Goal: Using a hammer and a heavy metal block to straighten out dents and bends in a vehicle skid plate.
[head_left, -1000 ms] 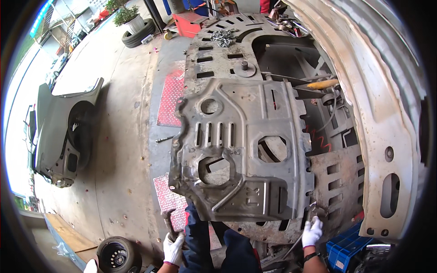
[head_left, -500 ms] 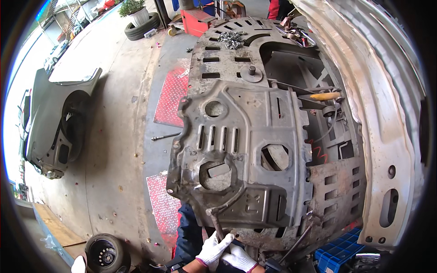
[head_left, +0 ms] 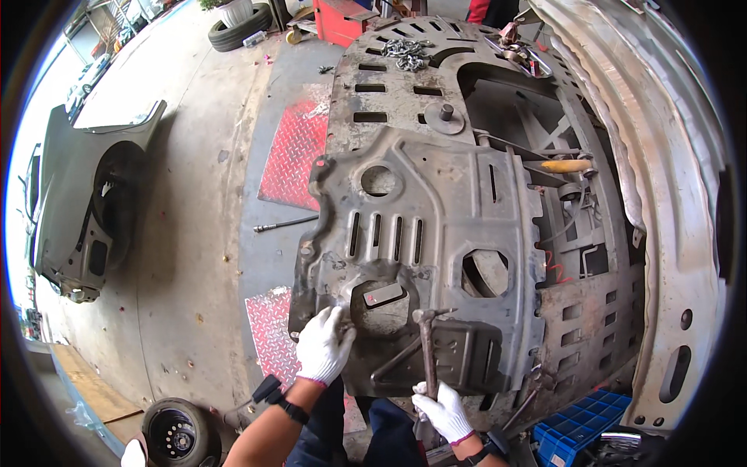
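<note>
A dark grey pressed-steel panel (head_left: 459, 206) with slots and cut-outs lies on the slotted metal bench. My left hand (head_left: 323, 349), in a white knit glove, is at the panel's near left edge beside the round opening, its fingers bent over the metal; the fingertips are partly hidden. My right hand (head_left: 443, 411), gloved too, is wrapped round the lower handle of a hammer (head_left: 428, 342). The hammer's head is over the panel's near part, right of the round opening; whether it touches the metal I cannot tell. A small flat grey piece (head_left: 382, 294) shows inside that opening.
The bench (head_left: 369, 142) carries a chain (head_left: 406, 54) at its far end and a round post (head_left: 446, 113). A large pale body panel (head_left: 661, 257) stands along the right. A blue crate (head_left: 580, 428) is at lower right, a wheel (head_left: 180, 436) at lower left.
My hands were together on the hammer handle near the lower edge. My left hand has moved forward-left onto the panel, and my right hand has carried the hammer to the right.
</note>
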A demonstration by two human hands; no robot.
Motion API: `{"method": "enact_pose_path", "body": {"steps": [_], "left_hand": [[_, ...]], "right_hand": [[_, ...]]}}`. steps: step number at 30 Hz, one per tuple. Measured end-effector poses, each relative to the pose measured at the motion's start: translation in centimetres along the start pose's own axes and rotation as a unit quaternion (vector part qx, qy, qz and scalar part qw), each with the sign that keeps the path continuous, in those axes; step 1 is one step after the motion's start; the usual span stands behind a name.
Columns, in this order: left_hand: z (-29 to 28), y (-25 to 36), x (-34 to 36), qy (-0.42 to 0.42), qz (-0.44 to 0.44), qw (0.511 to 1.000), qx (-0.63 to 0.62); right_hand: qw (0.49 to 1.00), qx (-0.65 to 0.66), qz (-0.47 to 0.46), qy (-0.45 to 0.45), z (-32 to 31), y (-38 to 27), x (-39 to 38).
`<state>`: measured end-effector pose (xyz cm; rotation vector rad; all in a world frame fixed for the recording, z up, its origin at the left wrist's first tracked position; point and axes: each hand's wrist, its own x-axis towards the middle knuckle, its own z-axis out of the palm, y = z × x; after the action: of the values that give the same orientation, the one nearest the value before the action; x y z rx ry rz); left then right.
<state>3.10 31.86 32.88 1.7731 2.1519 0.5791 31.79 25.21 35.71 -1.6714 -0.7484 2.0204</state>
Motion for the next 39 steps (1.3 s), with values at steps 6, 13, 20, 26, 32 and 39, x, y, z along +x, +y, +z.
{"method": "enact_pose_path", "body": {"steps": [6,13,20,26,32,39], "left_hand": [[3.1,-3.6,4.4,0.070,-0.064,0.994,0.060],[4.9,-13.1,4.8,-0.009,-0.330,0.927,-0.177],[5.4,-10.3,0.9,-0.018,-0.334,0.916,-0.220],[5.1,-8.6,-3.0,-0.024,-0.374,0.910,-0.180],[7.1,-7.9,-8.0,-0.069,-0.422,0.888,-0.171],[8.2,-8.0,-8.6,-0.016,-0.419,0.891,-0.173]], "right_hand": [[0.997,0.072,-0.023,-0.012,2.6,-3.8,0.3],[0.997,0.052,0.014,0.049,-0.5,0.4,2.4],[0.988,0.081,0.076,0.103,-2.1,4.4,2.5],[0.993,0.071,0.067,0.073,-2.4,4.8,1.9],[0.994,0.104,0.023,-0.019,-0.6,1.0,1.4],[0.988,-0.106,-0.006,0.113,0.7,1.6,2.2]]}}
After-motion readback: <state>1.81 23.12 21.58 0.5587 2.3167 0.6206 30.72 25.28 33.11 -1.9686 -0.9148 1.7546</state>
